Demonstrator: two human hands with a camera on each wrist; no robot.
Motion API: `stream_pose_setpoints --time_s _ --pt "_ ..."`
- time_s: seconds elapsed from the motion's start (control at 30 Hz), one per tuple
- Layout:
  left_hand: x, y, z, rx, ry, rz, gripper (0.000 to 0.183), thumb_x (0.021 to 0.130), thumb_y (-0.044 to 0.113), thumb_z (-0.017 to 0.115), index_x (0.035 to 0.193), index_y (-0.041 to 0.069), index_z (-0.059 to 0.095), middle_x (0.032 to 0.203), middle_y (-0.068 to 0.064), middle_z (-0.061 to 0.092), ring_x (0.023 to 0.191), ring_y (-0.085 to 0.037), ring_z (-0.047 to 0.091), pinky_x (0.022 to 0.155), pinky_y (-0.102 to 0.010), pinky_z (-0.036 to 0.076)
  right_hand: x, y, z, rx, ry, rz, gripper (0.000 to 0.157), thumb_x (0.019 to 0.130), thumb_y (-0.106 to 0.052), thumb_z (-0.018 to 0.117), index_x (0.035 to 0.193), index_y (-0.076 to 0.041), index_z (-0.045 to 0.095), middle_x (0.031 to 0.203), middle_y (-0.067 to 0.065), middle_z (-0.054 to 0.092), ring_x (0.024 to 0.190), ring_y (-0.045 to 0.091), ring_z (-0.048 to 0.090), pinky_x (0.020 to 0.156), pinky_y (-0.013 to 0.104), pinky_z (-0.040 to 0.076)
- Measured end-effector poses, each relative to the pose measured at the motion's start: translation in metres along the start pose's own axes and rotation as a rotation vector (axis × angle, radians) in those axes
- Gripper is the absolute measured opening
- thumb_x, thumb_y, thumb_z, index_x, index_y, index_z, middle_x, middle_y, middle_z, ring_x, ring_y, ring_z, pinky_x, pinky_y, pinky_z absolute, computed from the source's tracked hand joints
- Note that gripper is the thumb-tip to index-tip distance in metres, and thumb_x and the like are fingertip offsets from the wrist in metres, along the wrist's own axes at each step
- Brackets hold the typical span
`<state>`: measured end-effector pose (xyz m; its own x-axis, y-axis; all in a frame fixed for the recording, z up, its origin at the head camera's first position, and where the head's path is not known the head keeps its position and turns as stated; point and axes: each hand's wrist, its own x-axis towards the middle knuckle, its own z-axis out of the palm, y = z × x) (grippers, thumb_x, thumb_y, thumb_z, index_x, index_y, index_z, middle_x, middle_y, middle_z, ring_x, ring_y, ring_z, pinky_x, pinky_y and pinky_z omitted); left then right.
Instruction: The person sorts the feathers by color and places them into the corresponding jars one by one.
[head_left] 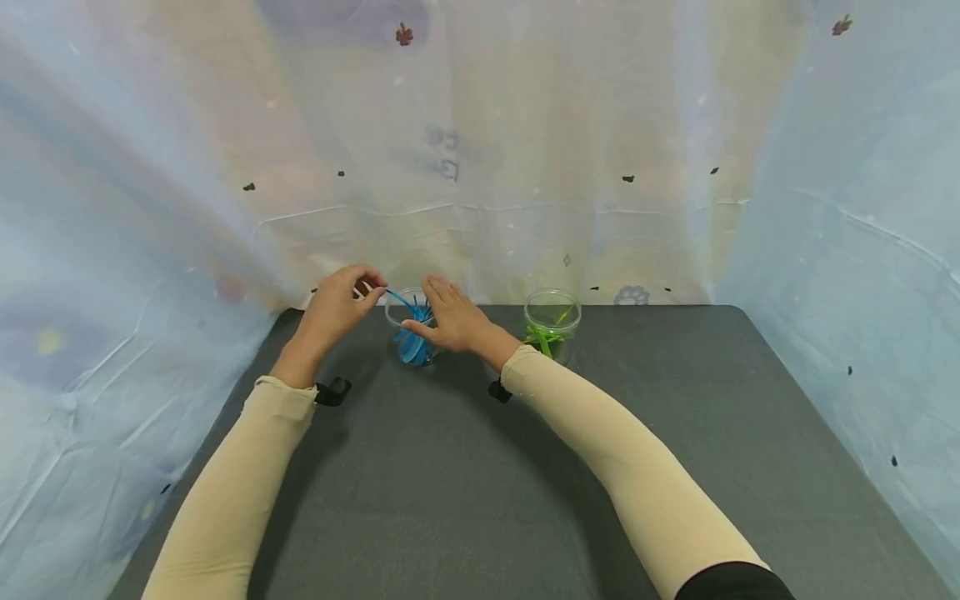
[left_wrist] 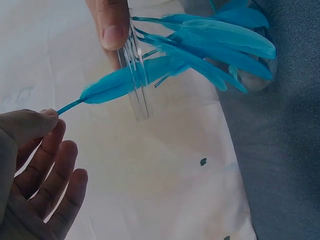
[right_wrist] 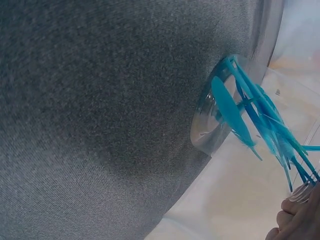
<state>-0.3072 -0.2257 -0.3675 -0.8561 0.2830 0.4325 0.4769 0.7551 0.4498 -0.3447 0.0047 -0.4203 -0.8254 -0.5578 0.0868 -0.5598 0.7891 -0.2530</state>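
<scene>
My left hand (head_left: 340, 306) pinches the quill of a blue feather (left_wrist: 107, 87) between thumb and forefinger; the other fingers are loosely bent. The feather slants across the mouth of a clear jar (left_wrist: 140, 107), its far end among several other blue feathers (head_left: 414, 346) inside. On the jar's right side, my right hand (head_left: 455, 318) holds the rim, with the thumb toward me and the fingers on the far side. In the right wrist view only part of the right hand (right_wrist: 300, 215) shows, by the rim at the lower right corner.
To the right stands a second clear jar (head_left: 552, 292) with green feathers (head_left: 546, 338) in it. Both jars are near the back edge of the dark grey table (head_left: 450, 483). A pale patterned curtain (head_left: 525, 150) hangs behind and at both sides.
</scene>
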Motion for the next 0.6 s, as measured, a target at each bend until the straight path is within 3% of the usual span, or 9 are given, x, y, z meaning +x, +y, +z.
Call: stream_pose_setpoints --time_s 0.2,0.6 --pt "0.002 0.005 0.003 0.086 -0.020 -0.010 0.014 0.108 0.016 0.069 0.117 0.006 0.071 0.116 -0.016 0.071 0.102 -0.035 0.069 0.082 -0.055 0.059 0.000 0.000 0.001 -0.011 -0.004 0.004 0.099 0.108 -0.072 0.038 0.173 -0.006 0.005 0.181 0.010 0.005 0.168 0.023 0.004 0.137 0.040 0.001" --pt "0.007 0.005 0.014 0.210 -0.027 -0.013 0.014 0.106 0.019 0.072 0.114 0.008 0.074 0.115 -0.014 0.074 0.097 -0.033 0.071 0.079 -0.053 0.062 -0.002 -0.002 -0.002 -0.005 0.005 0.000 0.098 0.108 -0.070 0.041 0.173 -0.004 0.008 0.181 0.012 0.008 0.168 0.023 0.005 0.137 0.040 0.002"
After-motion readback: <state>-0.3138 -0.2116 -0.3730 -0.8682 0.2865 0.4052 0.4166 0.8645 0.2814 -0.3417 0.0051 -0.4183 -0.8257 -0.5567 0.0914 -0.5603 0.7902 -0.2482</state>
